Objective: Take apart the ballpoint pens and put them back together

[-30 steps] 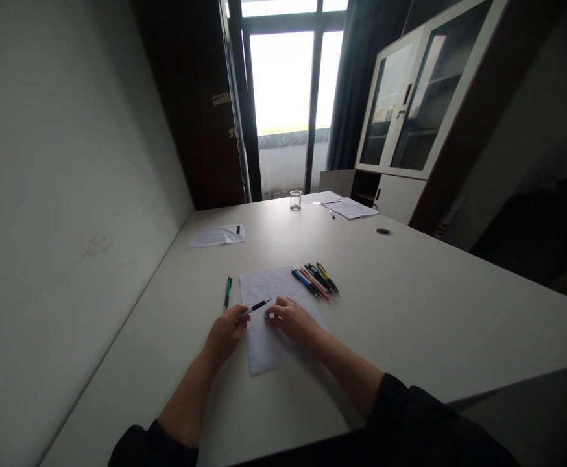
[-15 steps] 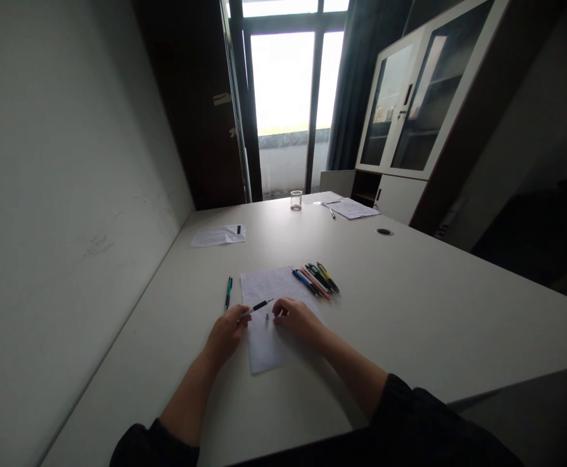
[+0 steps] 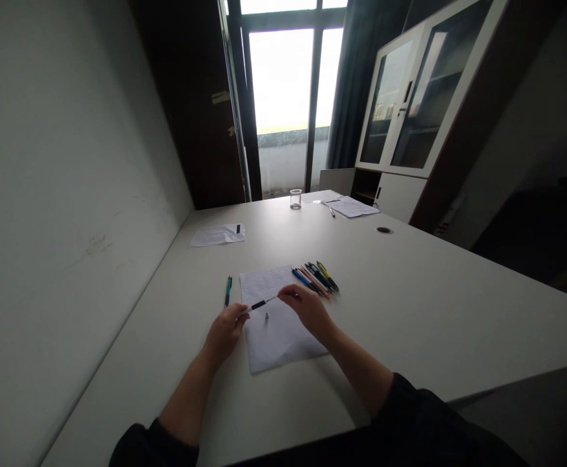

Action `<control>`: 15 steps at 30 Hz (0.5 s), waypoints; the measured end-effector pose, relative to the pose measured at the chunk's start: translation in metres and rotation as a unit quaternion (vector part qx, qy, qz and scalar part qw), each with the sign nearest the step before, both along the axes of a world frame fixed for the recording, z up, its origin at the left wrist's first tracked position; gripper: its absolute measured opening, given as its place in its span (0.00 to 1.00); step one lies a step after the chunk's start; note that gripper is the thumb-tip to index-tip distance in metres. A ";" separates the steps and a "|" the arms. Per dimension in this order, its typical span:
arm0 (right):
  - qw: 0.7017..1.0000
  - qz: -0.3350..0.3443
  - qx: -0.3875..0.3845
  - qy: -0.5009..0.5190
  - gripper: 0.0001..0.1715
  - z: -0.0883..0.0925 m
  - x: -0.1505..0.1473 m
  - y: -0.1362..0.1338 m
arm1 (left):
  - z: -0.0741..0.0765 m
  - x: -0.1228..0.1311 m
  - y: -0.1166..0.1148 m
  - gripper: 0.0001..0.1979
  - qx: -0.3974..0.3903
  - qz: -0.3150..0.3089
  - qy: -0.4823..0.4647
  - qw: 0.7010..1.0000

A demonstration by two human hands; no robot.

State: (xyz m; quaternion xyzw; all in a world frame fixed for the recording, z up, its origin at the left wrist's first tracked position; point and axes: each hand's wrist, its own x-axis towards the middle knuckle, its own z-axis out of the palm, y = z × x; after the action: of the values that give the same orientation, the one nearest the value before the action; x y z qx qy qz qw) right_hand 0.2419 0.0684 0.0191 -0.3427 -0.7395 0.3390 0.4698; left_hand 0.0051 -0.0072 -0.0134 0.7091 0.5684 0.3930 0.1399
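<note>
My left hand [image 3: 226,332] is closed round the lower end of a black pen [image 3: 258,304], which points up and to the right over a white sheet of paper [image 3: 276,337]. My right hand [image 3: 307,309] pinches at the pen's upper tip; whether its fingers hold anything else I cannot make out. A small grey part [image 3: 266,316] lies on the paper between the hands. Several coloured pens [image 3: 316,279] lie in a row just beyond my right hand. A green pen [image 3: 228,291] lies left of the paper.
The white table [image 3: 410,305] runs along the wall on the left. Farther back lie a folded paper [image 3: 218,235], a glass cup [image 3: 296,199], more papers with a pen [image 3: 346,207] and a cable hole [image 3: 384,230]. A glass-door cabinet [image 3: 410,104] stands at the right.
My right hand has lifted off the paper and moved up to the tip of the black pen, leaving the small grey part on the sheet. The left hand has stayed put.
</note>
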 end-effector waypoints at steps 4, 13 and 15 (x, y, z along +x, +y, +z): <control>1.000 -0.005 0.015 -0.010 0.08 -0.001 0.000 0.000 | -0.001 0.000 0.000 0.08 -0.001 -0.003 0.002 1.000; 0.999 0.000 0.038 -0.025 0.06 -0.003 -0.003 -0.002 | 0.001 0.001 -0.001 0.08 0.013 -0.007 0.022 1.000; 0.998 0.010 0.044 -0.036 0.06 -0.004 -0.004 -0.004 | 0.002 0.002 -0.002 0.08 0.016 -0.010 0.035 0.999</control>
State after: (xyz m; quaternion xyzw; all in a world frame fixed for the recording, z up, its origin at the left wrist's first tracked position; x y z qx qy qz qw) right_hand 0.2380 0.0647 0.0153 -0.3262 -0.7738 0.2981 0.4538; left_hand 0.0075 -0.0090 -0.0112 0.7301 0.5597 0.3755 0.1129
